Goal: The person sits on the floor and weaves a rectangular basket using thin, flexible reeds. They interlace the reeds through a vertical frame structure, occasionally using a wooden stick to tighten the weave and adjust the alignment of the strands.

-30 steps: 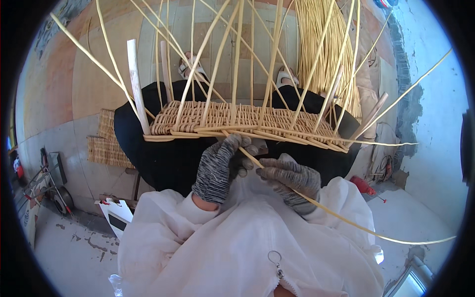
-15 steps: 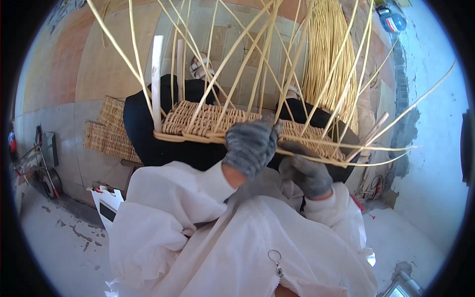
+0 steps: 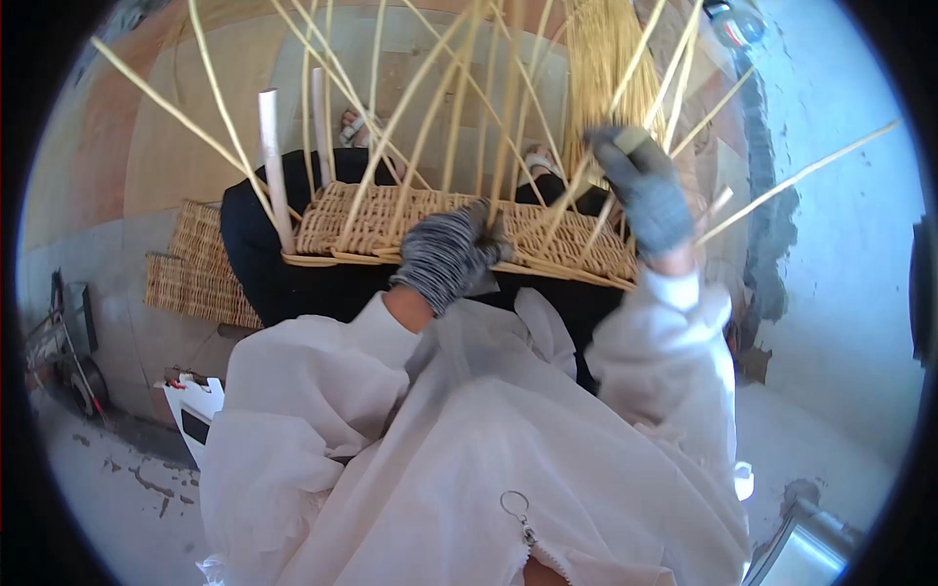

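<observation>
A rectangular wicker panel [image 3: 362, 210] of tan woven rods lies across my lap, with long pale rods standing up from its edges. My left hand [image 3: 445, 252], in a striped grey glove, is closed around the near edge at its middle; its fingertips are partly hidden. Raised above the panel's right end is my right hand [image 3: 640, 190], also in a grey glove. Its fingers are curled around a rod [image 3: 575, 186] that bends up from the near edge, somewhat blurred. Pale wooden stakes [image 3: 275, 166] rise at the left end.
A thick bundle of loose rods [image 3: 598, 68] lies on the floor beyond the panel. Woven pieces [image 3: 195, 278] are stacked at the left. A hand cart [image 3: 78, 352] stands farther left, and a blue-tinted wall [image 3: 840, 254] runs along the right. Rod tips reach far outward.
My right hand has risen from below the near edge to above the right end, bending a rod up and away. My left hand stays on the edge. The view has shifted slightly.
</observation>
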{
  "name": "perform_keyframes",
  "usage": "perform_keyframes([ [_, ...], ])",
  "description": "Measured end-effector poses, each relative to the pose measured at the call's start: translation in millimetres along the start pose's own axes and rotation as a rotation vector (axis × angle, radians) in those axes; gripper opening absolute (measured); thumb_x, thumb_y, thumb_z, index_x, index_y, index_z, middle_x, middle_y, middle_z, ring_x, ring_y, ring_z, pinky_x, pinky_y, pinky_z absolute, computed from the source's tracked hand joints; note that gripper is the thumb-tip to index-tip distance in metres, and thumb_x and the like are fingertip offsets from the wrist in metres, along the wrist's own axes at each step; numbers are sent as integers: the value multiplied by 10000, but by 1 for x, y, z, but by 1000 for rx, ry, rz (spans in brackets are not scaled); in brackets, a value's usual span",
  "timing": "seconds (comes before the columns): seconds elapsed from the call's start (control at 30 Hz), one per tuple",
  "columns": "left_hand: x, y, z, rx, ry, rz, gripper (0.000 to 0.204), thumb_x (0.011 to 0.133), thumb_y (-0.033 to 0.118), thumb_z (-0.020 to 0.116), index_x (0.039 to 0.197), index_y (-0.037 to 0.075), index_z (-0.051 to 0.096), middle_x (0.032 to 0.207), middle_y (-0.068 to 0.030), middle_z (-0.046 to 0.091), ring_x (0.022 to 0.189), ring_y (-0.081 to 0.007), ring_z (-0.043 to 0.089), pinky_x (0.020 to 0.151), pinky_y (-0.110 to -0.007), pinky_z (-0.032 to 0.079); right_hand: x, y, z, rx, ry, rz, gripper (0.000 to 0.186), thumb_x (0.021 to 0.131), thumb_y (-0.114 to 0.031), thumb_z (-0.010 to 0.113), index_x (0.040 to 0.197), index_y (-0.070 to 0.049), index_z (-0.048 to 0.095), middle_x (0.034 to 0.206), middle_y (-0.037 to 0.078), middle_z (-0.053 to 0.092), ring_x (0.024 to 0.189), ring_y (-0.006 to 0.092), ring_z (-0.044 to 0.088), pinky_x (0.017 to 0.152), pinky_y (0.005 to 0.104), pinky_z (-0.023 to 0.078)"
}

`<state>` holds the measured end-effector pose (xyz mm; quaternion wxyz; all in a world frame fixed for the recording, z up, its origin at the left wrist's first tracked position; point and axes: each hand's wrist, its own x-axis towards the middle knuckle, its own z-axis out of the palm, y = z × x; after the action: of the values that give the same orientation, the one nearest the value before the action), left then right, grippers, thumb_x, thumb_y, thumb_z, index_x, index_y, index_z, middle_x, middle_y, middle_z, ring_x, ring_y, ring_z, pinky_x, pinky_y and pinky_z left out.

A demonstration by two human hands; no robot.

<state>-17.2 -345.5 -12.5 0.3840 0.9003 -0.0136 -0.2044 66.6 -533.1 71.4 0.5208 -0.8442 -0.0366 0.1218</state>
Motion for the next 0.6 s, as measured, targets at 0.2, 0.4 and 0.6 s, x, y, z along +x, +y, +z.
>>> perform_keyframes([
  [0.2, -13, 1, 12, -185, 108, 32, 355, 733, 293, 714, 956, 47, 590, 835, -129, 651, 783, -280, 634, 706, -373, 494, 3, -43, 43, -422, 106, -330, 440, 855, -122, 592, 1277, -57, 484, 1110, 92, 580, 822, 156, 589, 751, 250, 489],
  [0.4, -5, -11, 12, -152, 146, 79, 347, 731, 255, 731, 976, 38, 617, 829, -122, 660, 770, -253, 638, 704, -341, 495, -66, -24, 21, 568, 24, -378, 570, 758, -138, 715, 1253, 17, 478, 1129, 118, 559, 931, 190, 577, 857, 305, 476],
  [0.6, -15, 9, 5, -268, 123, 60, 377, 735, 210, 731, 1029, 25, 586, 897, -123, 653, 814, -237, 636, 759, -316, 490, -114, 50, 13, -778, 409, -362, 783, 431, -341, 847, 1131, -98, 593, 1089, 174, 495, 1033, 311, 472, 923, 444, 369],
])
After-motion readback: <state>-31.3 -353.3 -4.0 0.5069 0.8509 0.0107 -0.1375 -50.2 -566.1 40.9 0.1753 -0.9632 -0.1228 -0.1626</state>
